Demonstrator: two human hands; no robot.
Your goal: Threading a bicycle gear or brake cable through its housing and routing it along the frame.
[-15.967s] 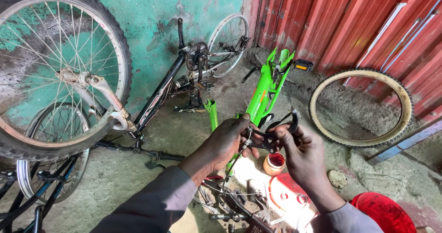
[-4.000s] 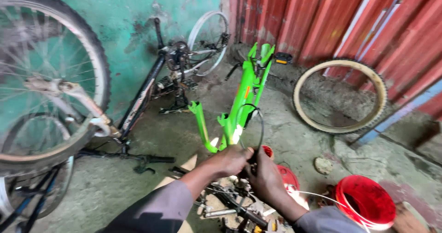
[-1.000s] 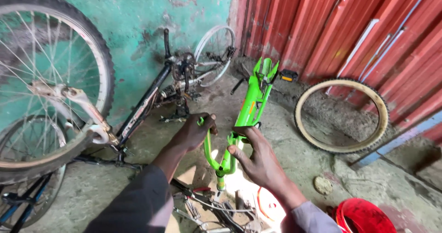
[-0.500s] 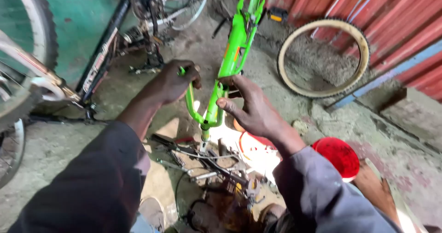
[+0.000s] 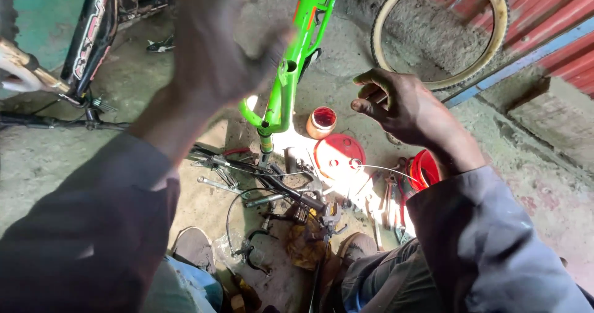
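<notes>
- The green frame [image 5: 286,84] lies on the concrete floor [image 5: 74,158] right ahead of me, its lower end pointing at my knees. Neither hand is on it, so before I work it I'd steady it with one hand low on the tube, or it will likely roll.
- A black bike [image 5: 93,34] stands to the left and a loose tyre [image 5: 396,16] leans at the red wall on the right, both apart from the frame.
- My left hand [image 5: 216,41] is raised close to the camera and blurred. I cannot tell if it is open or closed, and I see nothing in it.
- My right hand [image 5: 402,106] hovers to the right of the frame with fingers curled loosely inward, gripping nothing that I can make out.
- A red lid [image 5: 339,155] lies flat below that hand, with a thin cable [image 5: 383,169] arcing over it towards my sleeve. I judge the cable easy to kink, so I'd draw it in a gentle curve.
- A small open jar [image 5: 322,121] with red inside sits just beside the frame's lower end, near enough to knock over.
- Tools and brake parts [image 5: 278,195] litter the floor between my feet. I'd reach around them, not across them.
</notes>
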